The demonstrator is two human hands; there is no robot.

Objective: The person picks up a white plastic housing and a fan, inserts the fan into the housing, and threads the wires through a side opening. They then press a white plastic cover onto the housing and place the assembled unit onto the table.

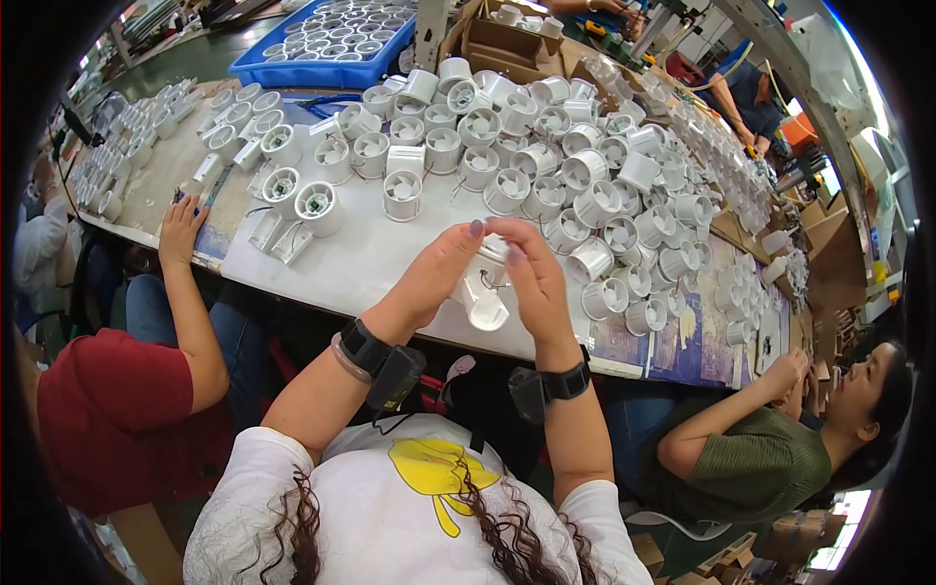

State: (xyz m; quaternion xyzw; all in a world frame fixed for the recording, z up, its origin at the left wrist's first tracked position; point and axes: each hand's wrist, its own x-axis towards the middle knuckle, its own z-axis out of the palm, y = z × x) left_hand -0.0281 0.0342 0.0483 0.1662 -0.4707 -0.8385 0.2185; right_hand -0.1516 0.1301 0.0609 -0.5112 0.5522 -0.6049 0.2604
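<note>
Above the near edge of the table, my left hand and my right hand are closed around a white plastic fan housing. Its handle part points down toward me, and thin dark wires show near its middle. My fingers hide most of its round part. To the left, two round white housings with green circuit boards inside, one of them a board-fitted housing, lie with their handles toward me. Just beyond my hands stands a white cup-shaped fan unit with blades inside.
A large heap of white fan units covers the table's middle and right. A blue tray full of round parts and a cardboard box stand at the back. Co-workers sit on both sides; one's hand rests on the table edge at left.
</note>
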